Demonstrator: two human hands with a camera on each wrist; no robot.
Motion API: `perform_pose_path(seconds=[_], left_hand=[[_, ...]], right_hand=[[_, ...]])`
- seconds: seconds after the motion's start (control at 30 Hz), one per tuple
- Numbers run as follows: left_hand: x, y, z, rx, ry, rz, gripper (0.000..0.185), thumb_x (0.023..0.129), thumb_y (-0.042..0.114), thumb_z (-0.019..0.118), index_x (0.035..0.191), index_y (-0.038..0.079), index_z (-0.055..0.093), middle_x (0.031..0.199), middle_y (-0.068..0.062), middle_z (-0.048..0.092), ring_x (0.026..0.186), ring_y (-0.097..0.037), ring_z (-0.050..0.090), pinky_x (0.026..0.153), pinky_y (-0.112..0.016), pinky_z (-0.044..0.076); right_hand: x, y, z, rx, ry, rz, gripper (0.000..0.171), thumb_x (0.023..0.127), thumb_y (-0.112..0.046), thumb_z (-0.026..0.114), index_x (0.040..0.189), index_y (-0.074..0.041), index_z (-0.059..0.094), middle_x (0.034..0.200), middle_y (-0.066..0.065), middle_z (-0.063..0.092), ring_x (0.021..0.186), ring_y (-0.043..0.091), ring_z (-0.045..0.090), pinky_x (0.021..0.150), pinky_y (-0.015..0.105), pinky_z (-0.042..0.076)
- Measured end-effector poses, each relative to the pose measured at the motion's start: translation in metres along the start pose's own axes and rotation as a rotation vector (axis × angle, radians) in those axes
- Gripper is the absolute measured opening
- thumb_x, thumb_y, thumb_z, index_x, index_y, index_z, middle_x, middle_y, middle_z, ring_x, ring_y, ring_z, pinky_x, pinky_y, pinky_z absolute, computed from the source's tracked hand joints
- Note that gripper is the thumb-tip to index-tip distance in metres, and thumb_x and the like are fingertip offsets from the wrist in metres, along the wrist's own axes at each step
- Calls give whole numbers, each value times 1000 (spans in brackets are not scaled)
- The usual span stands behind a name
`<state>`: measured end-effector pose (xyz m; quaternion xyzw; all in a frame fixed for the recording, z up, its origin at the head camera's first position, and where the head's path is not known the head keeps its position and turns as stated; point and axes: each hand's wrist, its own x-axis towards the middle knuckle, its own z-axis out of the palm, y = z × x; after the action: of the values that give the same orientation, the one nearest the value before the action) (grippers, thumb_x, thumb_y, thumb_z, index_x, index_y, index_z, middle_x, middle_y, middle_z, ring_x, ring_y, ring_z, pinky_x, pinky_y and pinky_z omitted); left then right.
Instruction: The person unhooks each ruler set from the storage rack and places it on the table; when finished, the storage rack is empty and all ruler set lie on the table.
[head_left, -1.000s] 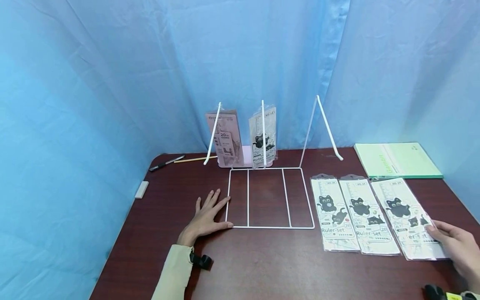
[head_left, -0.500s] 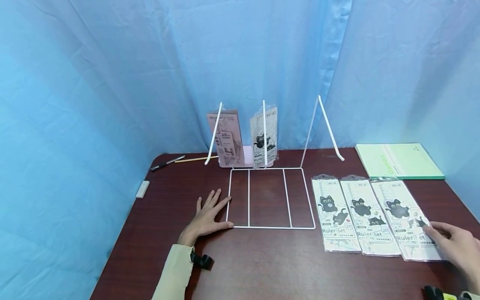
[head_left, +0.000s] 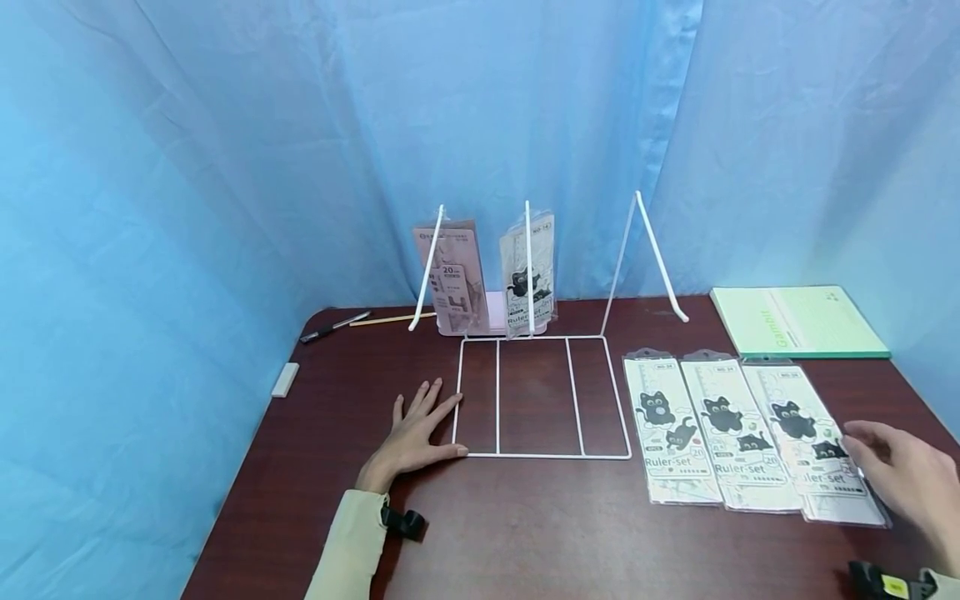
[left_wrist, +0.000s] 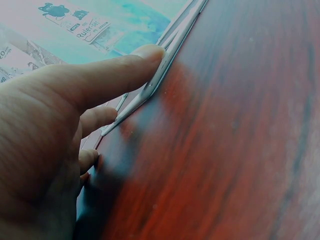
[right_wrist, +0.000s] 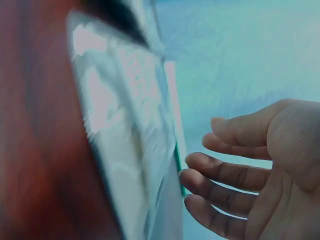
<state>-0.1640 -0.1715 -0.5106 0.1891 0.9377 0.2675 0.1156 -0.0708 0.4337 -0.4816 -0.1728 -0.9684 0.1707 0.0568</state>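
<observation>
My left hand (head_left: 411, 437) lies with fingers spread at the front left corner of a white wire rack (head_left: 547, 456). In the left wrist view its thumb (left_wrist: 148, 52) touches the rack's rim. Three ruler sets in clear packets, printed with black cats, lie side by side right of the rack: a left one (head_left: 673, 429), a middle one (head_left: 738, 433) and a right one (head_left: 806, 442). Just beside the right packet is my right hand (head_left: 903, 479), fingers loosely bent and holding nothing. The right wrist view shows its fingers (right_wrist: 215, 192) apart from the packet (right_wrist: 117, 135).
A pink packet (head_left: 450, 279) and another ruler set (head_left: 519, 287) hang from the rack's left and middle hooks. Behind them sits a pale pink piece (head_left: 495, 310). A green notebook (head_left: 798, 321) lies back right. A pen (head_left: 333, 326), pencil (head_left: 390, 319) and white eraser (head_left: 285, 379) lie left.
The right ruler set has shifted slightly left and flattened onto the table. My right hand has let go of it and its fingers have loosened. The left hand has stayed put.
</observation>
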Motion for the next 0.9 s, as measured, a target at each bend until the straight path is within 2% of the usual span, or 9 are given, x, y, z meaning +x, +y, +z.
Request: perform_pose_path(seconds=[0.2, 0.3, 0.37, 0.43, 0.47, 0.53, 0.6, 0.7, 0.9], left_hand=[[0, 0, 0, -11, 6, 1, 90, 83, 55, 75, 157, 26, 35, 171, -11, 10, 159, -35, 2, 120, -70, -7], [0, 0, 0, -6, 3, -1, 90, 83, 56, 74, 158, 26, 34, 171, -11, 10, 159, -35, 2, 120, -70, -7], [0, 1, 1, -9, 6, 1, 90, 82, 55, 75, 157, 26, 35, 171, -11, 11, 159, -36, 2, 120, -70, -7], [0, 1, 1, -7, 7, 2, 89, 82, 55, 75, 157, 26, 35, 171, -11, 11, 159, -36, 2, 120, -70, -7], [0, 1, 1, -7, 7, 1, 89, 82, 55, 75, 157, 26, 35, 171, -11, 11, 159, -36, 2, 120, -70, -7], [1, 1, 1, -6, 7, -1, 90, 82, 56, 75, 157, 26, 35, 171, -11, 11, 159, -35, 2, 120, -70, -7], [1, 1, 1, 4, 4, -5, 90, 83, 57, 74, 158, 26, 34, 171, -11, 10, 159, -34, 2, 120, -70, -7], [1, 1, 1, 11, 7, -6, 90, 83, 57, 74, 158, 26, 34, 171, -11, 11, 159, -34, 2, 120, -70, -7], [1, 1, 1, -1, 10, -4, 90, 82, 57, 75, 157, 26, 36, 171, -11, 11, 159, -35, 2, 120, -71, -6]], right_hand=[[1, -29, -6, 75, 2, -123, 39, 100, -13, 60, 128, 13, 55, 111, 38, 61, 86, 50, 62, 66, 50, 47], [2, -47, -8, 138, -31, -192, 44, 102, -23, 59, 130, 10, 56, 117, 38, 61, 94, 55, 63, 64, 52, 50], [4, -58, -9, 189, -69, -232, 47, 102, -30, 58, 133, 7, 56, 123, 37, 60, 101, 57, 61, 65, 44, 54], [6, -67, -10, 232, -89, -271, 47, 102, -32, 57, 134, 2, 58, 125, 34, 62, 98, 30, 70, 67, 31, 53], [7, -72, -10, 257, -95, -291, 45, 102, -32, 58, 134, 0, 58, 124, 31, 63, 96, 13, 70, 66, 23, 50], [10, -82, -10, 306, -99, -333, 42, 101, -30, 60, 133, -2, 60, 123, 26, 64, 93, -15, 57, 63, 10, 42], [13, -93, -7, 353, -91, -376, 40, 100, -26, 62, 131, -2, 62, 120, 24, 65, 89, -31, 40, 66, 6, 41], [17, -112, -2, 426, -96, -432, 37, 99, -20, 63, 129, 1, 62, 118, 27, 66, 90, -29, 45, 69, 4, 44], [24, -146, 8, 456, -143, -486, 36, 100, -21, 62, 130, 0, 61, 118, 26, 69, 92, -27, 47, 74, 6, 46]])
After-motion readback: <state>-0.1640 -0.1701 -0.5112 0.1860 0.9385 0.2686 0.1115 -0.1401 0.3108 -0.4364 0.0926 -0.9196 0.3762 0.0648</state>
